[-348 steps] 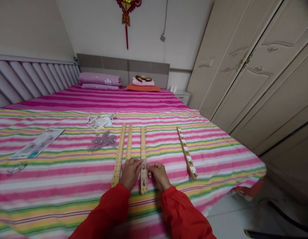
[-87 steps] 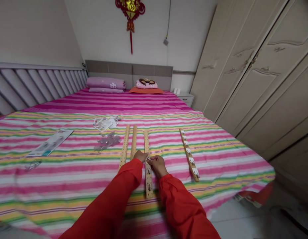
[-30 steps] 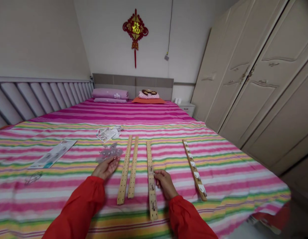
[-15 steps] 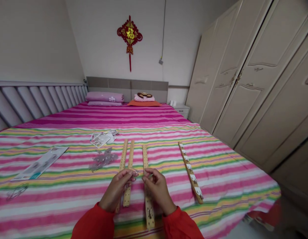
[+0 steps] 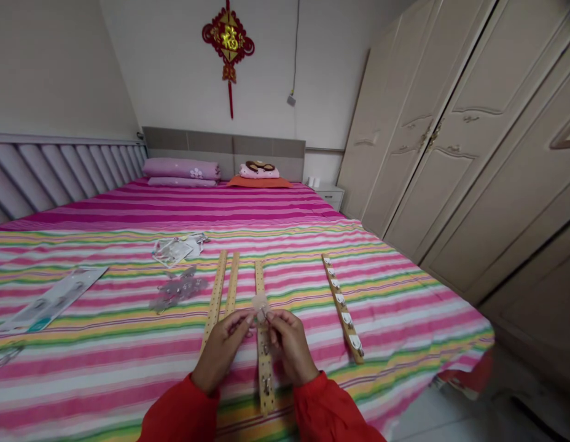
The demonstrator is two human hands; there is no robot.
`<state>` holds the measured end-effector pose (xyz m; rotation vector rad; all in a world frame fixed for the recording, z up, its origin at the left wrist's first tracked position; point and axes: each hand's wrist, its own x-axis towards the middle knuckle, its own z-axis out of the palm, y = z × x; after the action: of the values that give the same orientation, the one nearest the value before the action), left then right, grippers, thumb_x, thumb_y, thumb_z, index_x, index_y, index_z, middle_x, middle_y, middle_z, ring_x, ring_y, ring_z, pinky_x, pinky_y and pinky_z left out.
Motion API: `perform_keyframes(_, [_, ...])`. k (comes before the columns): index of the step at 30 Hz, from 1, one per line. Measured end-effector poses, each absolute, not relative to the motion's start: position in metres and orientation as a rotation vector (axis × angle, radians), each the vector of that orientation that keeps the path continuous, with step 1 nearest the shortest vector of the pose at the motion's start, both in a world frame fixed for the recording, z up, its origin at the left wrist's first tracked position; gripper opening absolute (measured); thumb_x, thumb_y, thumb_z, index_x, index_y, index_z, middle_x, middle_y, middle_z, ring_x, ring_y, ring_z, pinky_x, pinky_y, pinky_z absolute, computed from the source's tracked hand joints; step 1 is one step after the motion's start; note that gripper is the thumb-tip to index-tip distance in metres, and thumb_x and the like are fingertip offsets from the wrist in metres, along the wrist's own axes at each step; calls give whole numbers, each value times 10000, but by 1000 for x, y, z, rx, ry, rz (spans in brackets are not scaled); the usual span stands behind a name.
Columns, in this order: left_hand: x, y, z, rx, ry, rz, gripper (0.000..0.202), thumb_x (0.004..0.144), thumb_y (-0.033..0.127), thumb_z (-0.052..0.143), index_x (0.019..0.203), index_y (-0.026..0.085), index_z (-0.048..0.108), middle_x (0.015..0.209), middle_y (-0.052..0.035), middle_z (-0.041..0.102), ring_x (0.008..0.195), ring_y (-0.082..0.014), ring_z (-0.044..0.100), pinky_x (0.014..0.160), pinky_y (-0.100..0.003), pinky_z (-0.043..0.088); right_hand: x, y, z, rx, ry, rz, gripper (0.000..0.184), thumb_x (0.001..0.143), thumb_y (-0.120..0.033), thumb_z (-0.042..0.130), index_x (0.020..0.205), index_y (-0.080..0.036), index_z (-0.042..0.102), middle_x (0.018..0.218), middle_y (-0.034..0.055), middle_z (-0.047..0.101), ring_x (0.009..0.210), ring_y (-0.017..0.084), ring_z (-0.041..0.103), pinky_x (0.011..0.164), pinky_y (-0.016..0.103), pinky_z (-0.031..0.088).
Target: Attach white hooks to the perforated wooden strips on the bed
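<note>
A clear adhesive hook with a small metal hook on it is between the fingertips of both hands. My left hand is closed, pinching its left edge. On the other side, my right hand is closed with thumb and finger at its lower right. Directly below lies a perforated wooden strip, with metal hooks on its near part. Two more perforated strips are to the left, a longer-looking one and another wooden strip, both partly hidden by my left hand.
A wooden strip with several white hooks lies at right. To the left are a pile of clear hooks, opened packaging and a long packaging card. All rest on the striped bedspread. A wardrobe stands at right.
The clear hook now shows upright between my fingertips, and my hands have come closer together over the middle strip. The view has shifted, moving the bed items up and left.
</note>
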<state>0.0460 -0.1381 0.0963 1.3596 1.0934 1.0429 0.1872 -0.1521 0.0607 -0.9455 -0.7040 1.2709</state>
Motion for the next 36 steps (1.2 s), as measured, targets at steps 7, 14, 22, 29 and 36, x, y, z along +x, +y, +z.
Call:
perform_keyframes(7, [38,-122,91,1345,1195,1179,411,640,475,706,907,163,685,858,-55,707,820,-189,634,759,-290,498,195,-149,57,-950,-829,1320,196,693,-334,652,617,-181,557,366,-81,442,345,64,321,398,217,195])
perform_keyframes(14, [45,-113,85,1374,1082,1029,396,596,425,745,879,152,697,837,-67,712,833,-207,643,777,-304,492,207,-134,61,-950,-1052,1358,149,680,-292,651,622,-185,566,394,-85,460,340,68,365,380,208,236])
perform_keyframes(22, [53,-118,66,1217,1060,1000,346,626,457,726,782,152,684,751,-48,699,751,-188,624,724,-295,472,208,-122,52,-914,-869,1346,311,697,-468,679,741,-162,641,566,-35,583,350,52,405,356,201,265])
perform_keyframes(29, [57,-104,78,1251,1058,970,359,583,450,748,756,140,689,730,-36,688,718,-161,604,689,-261,451,211,-121,45,-961,-920,1351,275,630,-409,763,684,-159,660,453,-43,547,383,76,442,400,205,333])
perform_keyframes(36, [76,-60,74,1110,1125,1079,430,424,416,812,698,143,624,578,4,626,559,-117,558,575,-238,419,218,-90,45,-1051,-939,1264,286,596,-416,737,573,-171,591,465,-28,577,363,80,438,384,214,316])
